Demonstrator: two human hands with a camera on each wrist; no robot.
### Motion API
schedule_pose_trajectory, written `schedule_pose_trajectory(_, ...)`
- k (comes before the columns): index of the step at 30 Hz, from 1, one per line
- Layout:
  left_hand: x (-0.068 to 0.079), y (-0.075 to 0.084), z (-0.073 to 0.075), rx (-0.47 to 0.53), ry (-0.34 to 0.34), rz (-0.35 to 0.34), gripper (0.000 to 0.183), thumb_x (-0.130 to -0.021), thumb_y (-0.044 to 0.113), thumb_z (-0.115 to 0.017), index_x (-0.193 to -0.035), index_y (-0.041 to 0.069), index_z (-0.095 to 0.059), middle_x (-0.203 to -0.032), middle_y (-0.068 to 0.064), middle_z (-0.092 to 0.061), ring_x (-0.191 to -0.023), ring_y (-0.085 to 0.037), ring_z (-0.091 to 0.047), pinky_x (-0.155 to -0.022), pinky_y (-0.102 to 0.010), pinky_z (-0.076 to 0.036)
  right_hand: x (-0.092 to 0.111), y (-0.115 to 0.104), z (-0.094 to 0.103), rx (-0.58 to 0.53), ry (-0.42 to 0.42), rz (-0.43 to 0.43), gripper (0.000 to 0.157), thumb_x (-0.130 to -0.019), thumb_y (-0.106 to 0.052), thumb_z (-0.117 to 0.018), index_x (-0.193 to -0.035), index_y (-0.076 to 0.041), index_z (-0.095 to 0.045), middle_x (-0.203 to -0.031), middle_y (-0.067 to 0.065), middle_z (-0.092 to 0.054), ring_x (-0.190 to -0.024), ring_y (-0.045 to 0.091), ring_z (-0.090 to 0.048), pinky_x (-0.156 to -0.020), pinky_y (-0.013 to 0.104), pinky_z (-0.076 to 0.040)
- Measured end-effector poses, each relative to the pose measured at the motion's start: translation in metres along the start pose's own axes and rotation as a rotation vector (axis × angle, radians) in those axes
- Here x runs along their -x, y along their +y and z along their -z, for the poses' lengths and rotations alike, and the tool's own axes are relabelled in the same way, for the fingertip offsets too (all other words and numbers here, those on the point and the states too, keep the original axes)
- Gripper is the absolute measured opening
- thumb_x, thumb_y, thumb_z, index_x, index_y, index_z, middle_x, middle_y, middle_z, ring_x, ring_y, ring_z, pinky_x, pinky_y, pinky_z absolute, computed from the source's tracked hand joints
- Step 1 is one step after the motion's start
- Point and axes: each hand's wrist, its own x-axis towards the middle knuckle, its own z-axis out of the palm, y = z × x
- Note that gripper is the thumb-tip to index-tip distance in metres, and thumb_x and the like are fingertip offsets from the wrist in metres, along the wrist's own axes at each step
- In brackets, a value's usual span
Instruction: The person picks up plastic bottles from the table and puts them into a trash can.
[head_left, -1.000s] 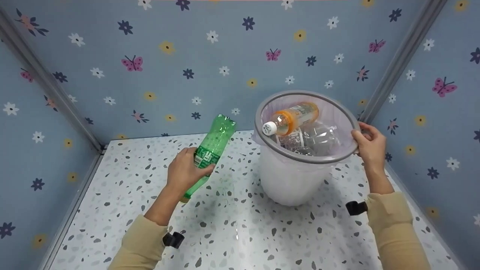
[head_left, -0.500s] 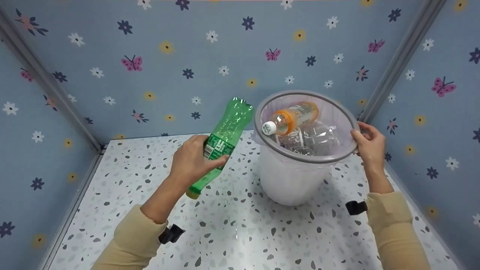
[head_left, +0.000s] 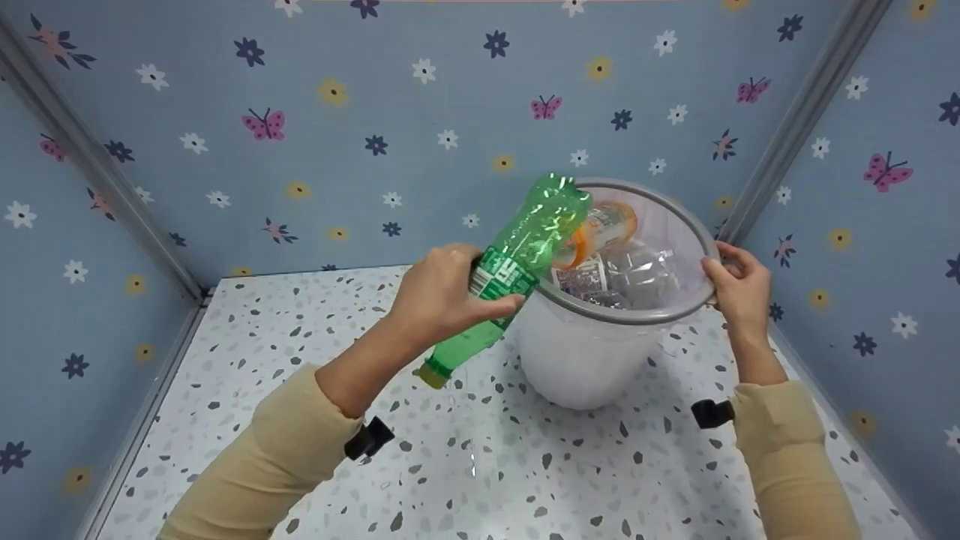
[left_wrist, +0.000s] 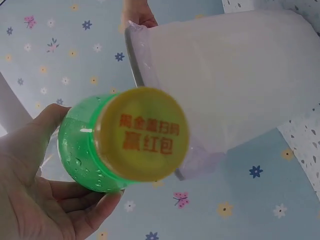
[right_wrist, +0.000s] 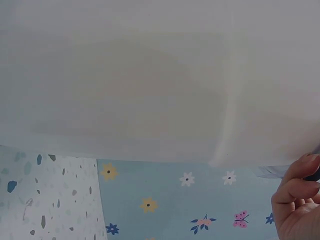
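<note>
My left hand point(head_left: 442, 292) grips a green plastic bottle point(head_left: 546, 225) round its label. The bottle is tilted, its base up over the left rim of the bin and its yellow cap point(left_wrist: 142, 135) low and toward me. With thumb and fingers my right hand point(head_left: 741, 289) pinches the grey rim point(head_left: 709, 240) of the white trash bin point(head_left: 577, 360) on its right side. Inside the bin, in a pale liner, lie an orange-labelled bottle point(head_left: 611, 221), partly hidden behind the green one, and clear plastic bottles point(head_left: 641, 274).
The bin stands on a speckled white tabletop point(head_left: 262, 375). Behind it rises a blue flowered wall panel point(head_left: 420, 112), with further panels at both sides joined by grey corner posts point(head_left: 795, 105).
My left hand has carried the green bottle up and to the right, from beside the bin to over its left rim. My right hand stays at the rim.
</note>
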Motion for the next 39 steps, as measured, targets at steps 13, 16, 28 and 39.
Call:
schedule_pose_trajectory(13,-0.046,0.066,0.001,-0.105,-0.21,-0.037,0.047,-0.068,0.058,-0.064,-0.071,0.013,-0.049,-0.059,0.003,-0.029,-0.048,-0.007,-0.026,-0.042,-0.02,-0.023,0.001,-0.002,0.001,0.005,-0.003,-0.023,0.039,-0.084,-0.014,-0.057,-0.121,-0.003,-0.052,-0.064,-0.004,-0.055,-0.044,0.003,-0.045,-0.038,0.014,-0.035)
schedule_pose_trajectory(16,-0.056,0.079,-0.002,-0.16,-0.226,-0.055,0.047,-0.068,0.059,-0.062,-0.071,0.015,-0.048,-0.062,0.003,-0.031,-0.052,-0.008,-0.03,-0.044,-0.02,-0.026,0.001,-0.002,0.001,0.013,-0.002,-0.03,0.039,-0.084,-0.015,-0.057,-0.121,-0.003,-0.052,-0.064,-0.004,-0.054,-0.044,0.003,-0.044,-0.038,0.015,-0.035)
schedule_pose_trajectory(28,-0.096,0.115,-0.018,-0.274,-0.281,-0.007,0.048,-0.069,0.059,-0.061,-0.093,0.019,-0.053,-0.073,0.006,-0.044,-0.059,-0.006,-0.041,-0.047,-0.019,-0.032,0.0,-0.002,0.0,-0.004,0.011,-0.026,0.04,-0.083,-0.014,-0.057,-0.121,-0.003,-0.052,-0.066,-0.003,-0.059,-0.041,0.003,-0.046,-0.036,0.015,-0.035)
schedule_pose_trajectory(39,-0.128,0.12,-0.039,-0.357,-0.295,0.068,0.047,-0.068,0.059,-0.063,-0.093,0.021,-0.051,-0.086,0.008,-0.051,-0.077,-0.009,-0.048,-0.063,-0.024,-0.042,0.0,-0.002,0.0,-0.011,-0.001,-0.03,0.04,-0.083,-0.014,-0.057,-0.121,-0.003,-0.052,-0.068,-0.002,-0.059,-0.044,0.003,-0.048,-0.037,0.015,-0.036)
